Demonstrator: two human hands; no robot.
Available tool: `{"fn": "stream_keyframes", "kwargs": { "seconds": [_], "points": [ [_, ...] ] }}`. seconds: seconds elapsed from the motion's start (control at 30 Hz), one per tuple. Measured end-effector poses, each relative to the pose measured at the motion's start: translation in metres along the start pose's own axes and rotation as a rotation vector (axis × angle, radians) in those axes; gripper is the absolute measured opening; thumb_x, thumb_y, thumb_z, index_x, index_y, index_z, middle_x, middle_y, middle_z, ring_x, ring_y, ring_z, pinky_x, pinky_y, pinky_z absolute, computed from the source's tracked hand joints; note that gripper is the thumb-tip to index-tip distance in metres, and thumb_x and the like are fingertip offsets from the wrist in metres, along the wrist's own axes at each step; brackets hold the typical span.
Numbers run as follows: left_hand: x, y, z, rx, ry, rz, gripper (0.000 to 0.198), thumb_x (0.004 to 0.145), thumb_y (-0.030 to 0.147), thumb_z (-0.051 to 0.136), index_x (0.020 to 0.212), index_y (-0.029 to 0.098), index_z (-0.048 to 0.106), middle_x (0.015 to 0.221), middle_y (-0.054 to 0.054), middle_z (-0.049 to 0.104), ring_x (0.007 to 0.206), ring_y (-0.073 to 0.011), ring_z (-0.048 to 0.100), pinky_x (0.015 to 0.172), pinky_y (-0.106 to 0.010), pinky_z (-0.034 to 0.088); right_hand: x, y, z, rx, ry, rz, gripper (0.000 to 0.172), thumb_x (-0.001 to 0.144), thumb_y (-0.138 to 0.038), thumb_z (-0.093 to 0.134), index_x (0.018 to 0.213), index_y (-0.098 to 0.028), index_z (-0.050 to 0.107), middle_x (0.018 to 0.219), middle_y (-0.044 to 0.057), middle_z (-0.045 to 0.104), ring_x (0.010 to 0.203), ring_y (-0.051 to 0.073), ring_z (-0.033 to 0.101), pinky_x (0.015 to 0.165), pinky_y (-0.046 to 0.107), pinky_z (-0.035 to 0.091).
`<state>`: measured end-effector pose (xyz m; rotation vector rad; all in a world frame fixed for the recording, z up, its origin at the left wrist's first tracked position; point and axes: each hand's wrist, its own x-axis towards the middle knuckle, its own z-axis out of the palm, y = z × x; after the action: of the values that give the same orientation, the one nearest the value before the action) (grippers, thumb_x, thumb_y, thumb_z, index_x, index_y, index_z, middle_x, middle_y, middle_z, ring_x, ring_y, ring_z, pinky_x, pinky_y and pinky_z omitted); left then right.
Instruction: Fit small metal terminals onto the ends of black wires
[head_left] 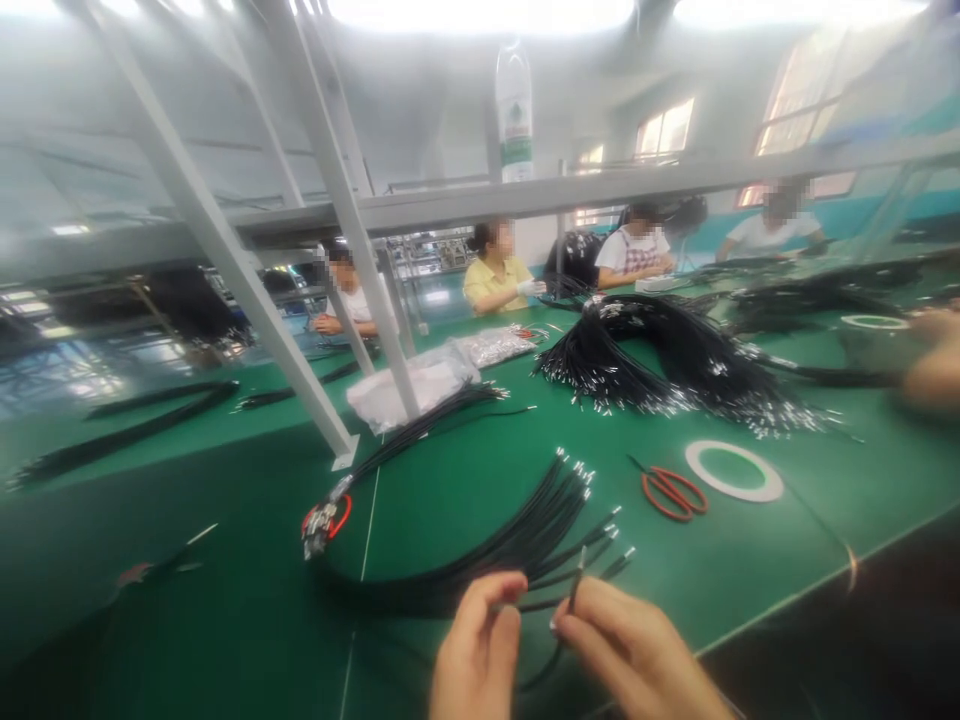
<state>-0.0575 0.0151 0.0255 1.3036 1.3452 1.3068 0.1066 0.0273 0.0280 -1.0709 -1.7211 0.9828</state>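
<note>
1 black cable (577,582) is clamped between the thumb and fingers of the right hand (626,640), above the green table (465,440). Its silvery tip is pointed up and slightly right, its long axis steep; below the grip it is curved down leftward. The left hand (480,640) is placed just beside; whether anything is gripped there cannot be told. A curved cable bundle (420,588) is laid beyond, its free ends pointed right.

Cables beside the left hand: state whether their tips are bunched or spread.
Spread: silver tips of the cables fan out, with green table showing between some.
</note>
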Motion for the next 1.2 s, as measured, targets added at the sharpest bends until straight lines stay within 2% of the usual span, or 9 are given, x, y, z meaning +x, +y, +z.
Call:
{"fn": "stream_keyframes", "kwargs": {
  "seconds": [0.1,0.23,0.37,0.5,0.63,0.8,0.93,1.1,1.2],
  "points": [
    [0.01,0.029,0.001,-0.014,-0.123,0.059,0.043,0.092,0.055,0.049,0.106,0.023,0.073,0.123,-0.008,0.066,0.111,-0.0245,0.06,0.1,-0.033,0.043,0.002,-0.011,-0.006,-0.044,-0.123,-0.099,0.034,0.097,-0.034,0.05,0.072,-0.019,0.067,0.076,0.004,0.067,0.071,0.017,0.062,0.069,0.024,0.05],
    [0.017,0.04,0.012,-0.058,-0.356,0.096,0.045,0.095,0.051,0.047,0.079,0.018,0.072,0.116,-0.009,0.065,0.102,-0.023,0.061,0.092,-0.031,0.045,0.005,-0.024,-0.005,-0.028,-0.181,-0.163,0.028,0.096,-0.029,0.05,0.08,-0.019,0.071,0.083,0.007,0.071,0.077,0.02,0.067,0.074,0.026,0.053],
    [0.013,0.022,0.022,-0.122,-0.303,0.139,0.049,0.095,0.053,0.046,0.072,0.017,0.068,0.108,-0.01,0.066,0.088,-0.02,0.058,0.084,-0.03,0.043,0.003,-0.028,0.0,-0.006,-0.146,-0.1,0.025,0.097,-0.026,0.049,0.088,-0.019,0.071,0.082,0.006,0.071,0.075,0.019,0.066,0.07,0.024,0.053],
    [0.009,0.006,0.02,-0.377,-0.354,-0.059,0.042,0.092,0.054,0.054,0.092,0.017,0.074,0.105,-0.009,0.069,0.071,-0.0134,0.055,0.068,-0.026,0.042,0.002,-0.026,0.001,0.022,-0.124,-0.05,0.027,0.096,-0.029,0.05,0.085,-0.019,0.072,0.081,0.006,0.072,0.073,0.019,0.066,0.07,0.025,0.054],
    [0.013,0.012,0.011,-0.576,-0.234,-0.11,0.041,0.09,0.054,0.057,0.1,0.018,0.075,0.125,-0.011,0.065,0.105,-0.0228,0.058,0.091,-0.032,0.044,0.003,-0.02,0.002,-0.029,-0.129,-0.069,0.031,0.094,-0.032,0.054,0.072,-0.02,0.072,0.07,0.003,0.069,0.066,0.018,0.063,0.065,0.025,0.053],
    [0.017,0.03,0.012,-0.266,-0.196,0.036,0.035,0.09,0.048,0.06,0.079,0.018,0.071,0.103,-0.007,0.069,0.092,-0.0199,0.058,0.084,-0.028,0.043,0.004,-0.018,0.004,-0.078,-0.127,-0.095,0.031,0.093,-0.031,0.054,0.069,-0.02,0.07,0.069,0.004,0.068,0.063,0.017,0.061,0.064,0.025,0.052],
    [0.016,0.024,0.019,-0.176,-0.213,0.116,0.042,0.093,0.05,0.053,0.071,0.016,0.066,0.095,-0.006,0.068,0.081,-0.0165,0.055,0.075,-0.026,0.04,0.002,-0.022,0.005,-0.068,-0.102,-0.09,0.033,0.094,-0.032,0.053,0.068,-0.02,0.07,0.069,0.005,0.069,0.065,0.019,0.063,0.066,0.026,0.053],
    [0.013,0.006,0.021,-0.553,-0.401,-0.182,0.04,0.087,0.054,0.063,0.097,0.016,0.074,0.071,-0.001,0.063,0.064,-0.0116,0.053,0.061,-0.022,0.039,0.002,-0.023,0.005,-0.001,-0.088,-0.05,0.035,0.095,-0.036,0.05,0.074,-0.019,0.072,0.071,0.004,0.069,0.067,0.019,0.063,0.066,0.025,0.052],
    [0.013,0.008,0.017,-0.634,-0.313,-0.226,0.047,0.085,0.058,0.063,0.099,0.015,0.076,0.092,-0.009,0.072,0.083,-0.0182,0.062,0.074,-0.026,0.046,0.003,-0.021,0.005,-0.037,-0.11,-0.056,0.034,0.094,-0.034,0.052,0.07,-0.019,0.07,0.071,0.004,0.069,0.067,0.018,0.063,0.065,0.024,0.051]
  ]
}}
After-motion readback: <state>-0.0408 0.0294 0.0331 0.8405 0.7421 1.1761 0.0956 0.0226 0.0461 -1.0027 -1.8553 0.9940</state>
